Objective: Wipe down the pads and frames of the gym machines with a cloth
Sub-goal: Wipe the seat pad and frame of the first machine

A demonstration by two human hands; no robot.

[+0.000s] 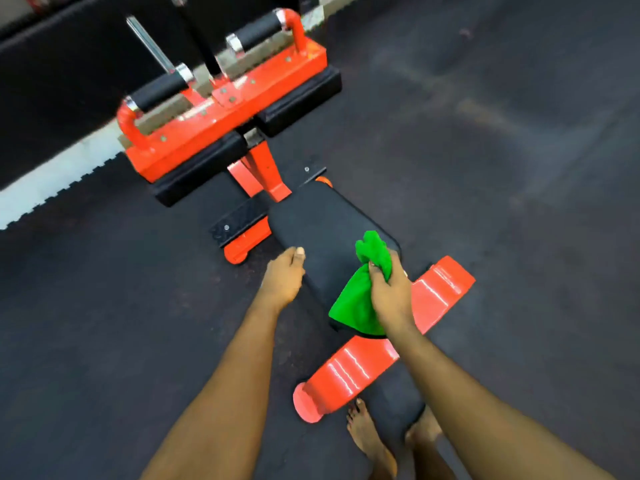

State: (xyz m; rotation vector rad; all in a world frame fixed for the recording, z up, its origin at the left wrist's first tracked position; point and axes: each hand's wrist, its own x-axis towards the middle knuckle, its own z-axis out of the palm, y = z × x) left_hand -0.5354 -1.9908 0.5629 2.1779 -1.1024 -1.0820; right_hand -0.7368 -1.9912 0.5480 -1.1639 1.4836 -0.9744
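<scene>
1. My right grip: the fingers are curled tight round a bunched green cloth. One tuft stands above the fist, and the rest hangs below it in a dark-edged fold.
2. The cloth lies over the near right part of the seat pad. I cannot tell if it touches.
3. My left grip: it sits at the pad's left edge with the thumb against it and the fingers curled out of sight. I cannot tell whether it holds the edge.
4. Seat pad: matte black, oblong, with rounded corners.
5. Crossbar: glossy red metal, flat, with rounded ends, passing under the pad.
6. Far beam: red metal. It carries black foam-sleeved handles with chrome collars, and there are black block pads beneath.
7. Floor: dark rubber matting.
</scene>
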